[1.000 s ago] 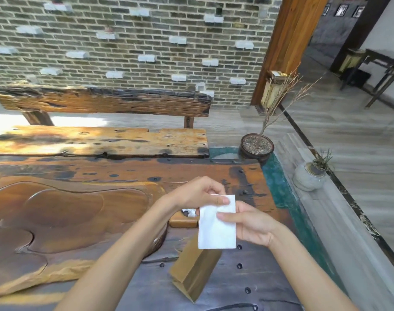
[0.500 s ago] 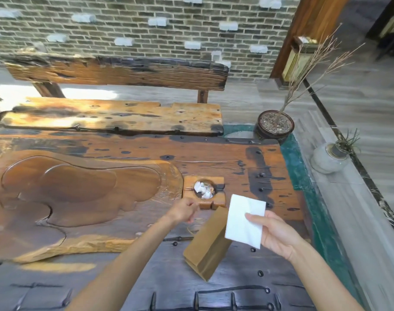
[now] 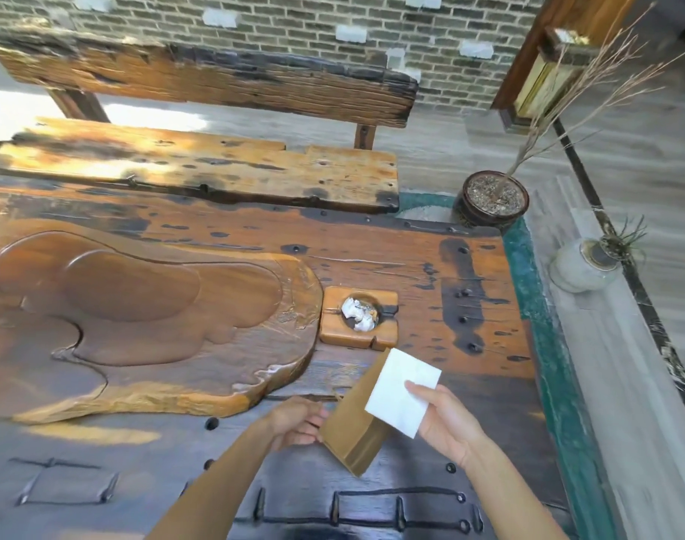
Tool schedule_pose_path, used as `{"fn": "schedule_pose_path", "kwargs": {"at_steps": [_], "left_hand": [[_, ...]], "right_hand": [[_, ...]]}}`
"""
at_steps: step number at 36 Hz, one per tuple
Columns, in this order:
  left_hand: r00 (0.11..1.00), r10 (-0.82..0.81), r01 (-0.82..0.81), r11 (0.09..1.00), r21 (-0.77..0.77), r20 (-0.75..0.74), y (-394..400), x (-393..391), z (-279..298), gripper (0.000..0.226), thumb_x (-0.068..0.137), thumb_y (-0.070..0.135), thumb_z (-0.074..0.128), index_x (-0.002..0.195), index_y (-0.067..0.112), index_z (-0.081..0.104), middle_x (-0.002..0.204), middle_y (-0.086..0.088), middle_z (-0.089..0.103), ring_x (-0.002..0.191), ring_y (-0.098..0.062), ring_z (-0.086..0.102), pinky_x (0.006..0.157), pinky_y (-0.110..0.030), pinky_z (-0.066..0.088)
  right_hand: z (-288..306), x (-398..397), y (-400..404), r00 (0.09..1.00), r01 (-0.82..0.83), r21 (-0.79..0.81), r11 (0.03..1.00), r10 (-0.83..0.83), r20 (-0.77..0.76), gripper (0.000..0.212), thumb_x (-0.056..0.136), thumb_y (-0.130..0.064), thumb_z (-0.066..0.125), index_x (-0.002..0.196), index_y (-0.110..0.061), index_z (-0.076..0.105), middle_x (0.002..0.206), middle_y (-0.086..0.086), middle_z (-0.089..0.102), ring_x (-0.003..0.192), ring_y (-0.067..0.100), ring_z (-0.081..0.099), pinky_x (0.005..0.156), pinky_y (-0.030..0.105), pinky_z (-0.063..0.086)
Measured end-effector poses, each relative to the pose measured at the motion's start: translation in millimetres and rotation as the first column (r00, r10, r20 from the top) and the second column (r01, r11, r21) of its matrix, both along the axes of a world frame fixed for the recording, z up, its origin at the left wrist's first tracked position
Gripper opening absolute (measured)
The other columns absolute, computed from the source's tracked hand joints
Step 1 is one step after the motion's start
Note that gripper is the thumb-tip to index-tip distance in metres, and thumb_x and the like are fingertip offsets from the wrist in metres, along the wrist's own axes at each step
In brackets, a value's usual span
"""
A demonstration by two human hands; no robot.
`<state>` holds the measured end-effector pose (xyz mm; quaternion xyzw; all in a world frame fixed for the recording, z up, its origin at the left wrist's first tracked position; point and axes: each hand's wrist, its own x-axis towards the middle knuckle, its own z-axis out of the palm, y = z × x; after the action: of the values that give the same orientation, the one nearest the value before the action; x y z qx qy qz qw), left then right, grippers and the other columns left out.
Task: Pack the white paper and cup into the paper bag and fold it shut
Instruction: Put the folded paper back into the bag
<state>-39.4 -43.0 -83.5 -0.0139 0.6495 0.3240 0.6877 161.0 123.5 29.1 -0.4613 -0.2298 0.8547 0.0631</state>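
A brown paper bag [image 3: 352, 426] stands tilted on the dark wooden table, near its front right. My left hand [image 3: 300, 422] grips the bag's left side. My right hand [image 3: 446, 420] pinches a folded white paper [image 3: 397, 387] by its right edge and holds it just over the bag's right side, overlapping the bag. I see no cup in this view.
A small wooden block [image 3: 358, 317] with a round hollow holding crumpled white scraps sits just beyond the bag. A large carved wooden tray [image 3: 138, 313] fills the left. A bench [image 3: 200, 165] stands behind the table, and a potted twig plant [image 3: 493, 198] and a pale vase [image 3: 582, 263] stand at the right.
My left hand let go of the white paper and dropped to the bag's left side. My right hand kept the paper and shifted it slightly right. The camera tilted down.
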Motion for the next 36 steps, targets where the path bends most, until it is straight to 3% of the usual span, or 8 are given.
{"fn": "schedule_pose_path", "kwargs": {"at_steps": [7,12,16,21,26,30,33,36], "left_hand": [[0.981,0.178,-0.182,0.982,0.046,0.078,-17.1,9.5,4.4,0.018,0.096,0.020,0.051,0.097,0.009,0.065,0.080,-0.009,0.071,0.059,-0.016,0.062,0.049,-0.021,0.041],[0.967,0.234,-0.245,0.963,0.113,0.106,-22.2,26.2,13.3,0.013,0.095,0.018,0.057,0.091,0.011,0.066,0.072,-0.007,0.070,0.054,-0.014,0.059,0.048,-0.022,0.031],[0.947,0.277,-0.302,0.940,0.158,0.163,-19.1,38.7,21.6,0.015,0.096,0.018,0.059,0.093,0.008,0.070,0.067,-0.007,0.068,0.052,-0.013,0.056,0.046,-0.020,0.035],[0.916,0.322,-0.374,0.901,0.220,0.240,-14.9,48.8,31.0,0.021,0.096,0.016,0.059,0.095,0.001,0.074,0.078,-0.016,0.073,0.054,-0.018,0.063,0.046,-0.021,0.046],[0.911,0.307,-0.380,0.883,0.274,0.274,-15.4,55.3,39.7,0.023,0.097,0.014,0.058,0.101,-0.002,0.073,0.083,-0.016,0.075,0.062,-0.019,0.069,0.053,-0.022,0.053],[0.945,0.265,-0.315,0.897,0.311,0.193,-19.8,57.8,41.0,0.024,0.100,0.012,0.053,0.098,0.000,0.074,0.084,-0.015,0.074,0.066,-0.017,0.068,0.057,-0.021,0.052],[0.979,0.201,-0.186,0.937,0.295,-0.019,-19.8,62.5,38.6,0.027,0.099,0.005,0.050,0.085,0.009,0.072,0.077,-0.008,0.067,0.060,-0.009,0.061,0.054,-0.017,0.047],[0.981,0.136,-0.096,0.960,0.262,-0.140,-15.9,66.0,39.6,0.022,0.097,0.003,0.045,0.090,0.005,0.066,0.070,-0.007,0.061,0.055,-0.009,0.053,0.049,-0.019,0.042]], "right_hand": [[-14.7,-9.3,-9.6,1.000,-0.021,0.015,1.000,0.021,0.020,0.034,0.095,-0.001,0.052,0.128,0.008,0.058,0.124,0.024,0.068,0.105,0.033,0.071,0.090,0.046,0.052],[-23.2,-3.5,-14.5,1.000,0.024,0.016,1.000,-0.024,0.013,0.040,0.093,-0.004,0.055,0.132,0.004,0.056,0.129,0.024,0.065,0.120,0.040,0.061,0.101,0.051,0.047],[-29.2,2.0,-17.8,0.998,0.059,0.024,0.998,-0.059,0.021,0.046,0.092,-0.007,0.058,0.137,0.000,0.053,0.133,0.023,0.063,0.126,0.041,0.057,0.105,0.053,0.045],[-30.5,5.4,-23.9,0.994,0.110,0.025,0.994,-0.110,0.002,0.059,0.083,-0.009,0.065,0.140,-0.002,0.051,0.137,0.022,0.060,0.129,0.040,0.055,0.104,0.052,0.046],[-39.1,7.6,-31.3,0.977,0.212,-0.053,0.976,-0.213,-0.014,0.052,0.088,-0.007,0.055,0.140,0.000,0.051,0.136,0.024,0.060,0.127,0.041,0.055,0.108,0.054,0.043],[-40.0,6.0,-35.6,0.967,0.252,-0.085,0.964,-0.253,-0.007,0.048,0.089,-0.005,0.051,0.136,0.001,0.054,0.129,0.023,0.065,0.104,0.036,0.068,0.091,0.047,0.053],[-42.4,7.6,-36.6,0.965,0.261,-0.107,0.959,-0.262,0.004,0.043,0.089,-0.003,0.050,0.132,0.002,0.057,0.113,0.021,0.073,0.089,0.032,0.075,0.073,0.041,0.061],[-41.9,8.3,-38.1,0.961,0.277,-0.116,0.954,-0.278,0.015,0.043,0.089,-0.002,0.051,0.131,0.003,0.057,0.107,0.020,0.075,0.084,0.032,0.076,0.068,0.039,0.062]]}}
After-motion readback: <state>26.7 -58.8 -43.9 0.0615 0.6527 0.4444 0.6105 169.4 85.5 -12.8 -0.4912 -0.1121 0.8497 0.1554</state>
